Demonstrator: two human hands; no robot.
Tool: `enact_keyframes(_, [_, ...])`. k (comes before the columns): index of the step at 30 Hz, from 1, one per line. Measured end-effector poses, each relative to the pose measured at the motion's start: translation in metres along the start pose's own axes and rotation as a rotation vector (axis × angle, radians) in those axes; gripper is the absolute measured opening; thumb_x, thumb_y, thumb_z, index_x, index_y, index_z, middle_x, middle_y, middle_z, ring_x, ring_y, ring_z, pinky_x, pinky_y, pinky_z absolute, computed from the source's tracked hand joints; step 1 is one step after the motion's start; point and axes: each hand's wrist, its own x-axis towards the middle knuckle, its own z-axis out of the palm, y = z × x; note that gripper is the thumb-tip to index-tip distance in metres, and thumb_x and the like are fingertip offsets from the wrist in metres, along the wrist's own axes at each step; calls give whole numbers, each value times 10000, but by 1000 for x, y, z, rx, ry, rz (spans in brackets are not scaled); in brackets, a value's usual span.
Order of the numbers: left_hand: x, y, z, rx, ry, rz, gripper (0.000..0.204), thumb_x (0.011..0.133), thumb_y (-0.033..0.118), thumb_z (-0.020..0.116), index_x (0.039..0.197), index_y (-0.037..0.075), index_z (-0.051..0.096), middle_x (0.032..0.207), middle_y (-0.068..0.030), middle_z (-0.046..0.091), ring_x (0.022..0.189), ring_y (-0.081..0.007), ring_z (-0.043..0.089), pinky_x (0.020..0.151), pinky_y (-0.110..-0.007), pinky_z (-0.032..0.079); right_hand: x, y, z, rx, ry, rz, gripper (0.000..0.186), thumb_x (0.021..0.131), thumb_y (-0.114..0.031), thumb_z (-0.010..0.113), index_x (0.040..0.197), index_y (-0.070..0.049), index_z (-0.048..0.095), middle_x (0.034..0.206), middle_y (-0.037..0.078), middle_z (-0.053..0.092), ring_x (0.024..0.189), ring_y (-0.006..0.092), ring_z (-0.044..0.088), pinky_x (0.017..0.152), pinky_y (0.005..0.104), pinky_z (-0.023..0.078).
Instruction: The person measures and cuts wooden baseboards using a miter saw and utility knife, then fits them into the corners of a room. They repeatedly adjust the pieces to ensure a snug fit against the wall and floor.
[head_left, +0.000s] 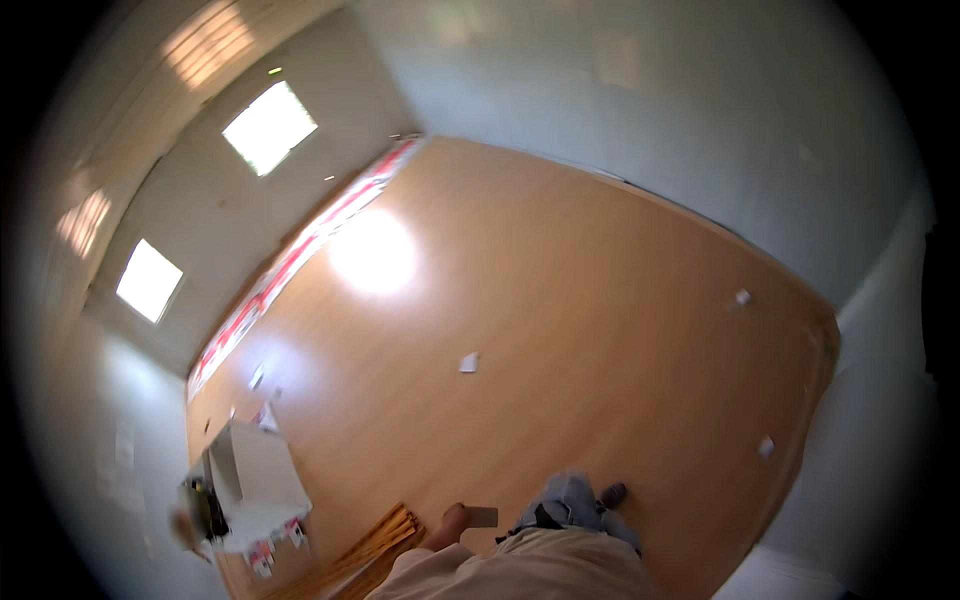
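Note:
My left hand (455,519) is held out at my left side, low in the view, with its fingers closed on a small flat grey-brown rectangular piece (482,517). The piece points to the right, toward my trouser leg. Its exact kind cannot be made out. Just left of that hand lies a bundle of long wood-coloured strips (392,535), running down to the lower edge. My right hand does not show. My light shirt (530,570) fills the bottom middle, and one dark shoe (613,495) stands on the floor.
A wood-look floor (560,300) spreads between grey walls. At left stands a white open box-like piece (270,470) with dark and yellow items on it. Small white pieces (468,363) lie scattered. A red-and-white strip (290,262) runs along the window wall.

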Motion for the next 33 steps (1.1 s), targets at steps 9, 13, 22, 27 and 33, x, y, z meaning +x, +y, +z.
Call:
enact_keyframes(9, [137,293,-16,-178,-245,107,215,867,91,616,1055,-7,580,948,-131,636,731,-220,610,530,-351,508,78,-293,-28,350,349,-494,239,959,-204,512,810,-21,550,699,63,597,567,148,551,552,326,473])
enact_keyframes(13, [233,489,9,-178,-332,365,217,876,63,611,1079,1,563,973,-126,632,799,-221,606,547,-343,512,116,-359,-51,269,379,-465,244,951,-229,526,993,1,595,798,95,678,580,158,609,564,323,510])
enact_keyframes(22, [334,837,51,132,-439,631,179,861,83,617,986,-31,557,935,-138,630,820,-249,612,626,-369,503,186,-192,45,440,373,-146,163,909,-101,565,888,47,629,760,139,668,624,241,678,534,366,562])
enact_keyframes(27, [354,1012,83,291,-491,901,279,848,96,634,1081,-52,592,950,-160,657,857,-256,624,766,-372,492,134,-277,53,1048,737,475,143,891,-60,561,922,67,619,731,149,644,585,251,676,454,351,536])
enact_keyframes(33, [278,1220,158,428,-596,1085,311,849,91,643,1130,-36,603,984,-157,671,907,-263,640,815,-365,488,220,-338,52,1106,396,584,151,882,-60,580,924,78,627,757,190,678,612,296,702,476,402,564])
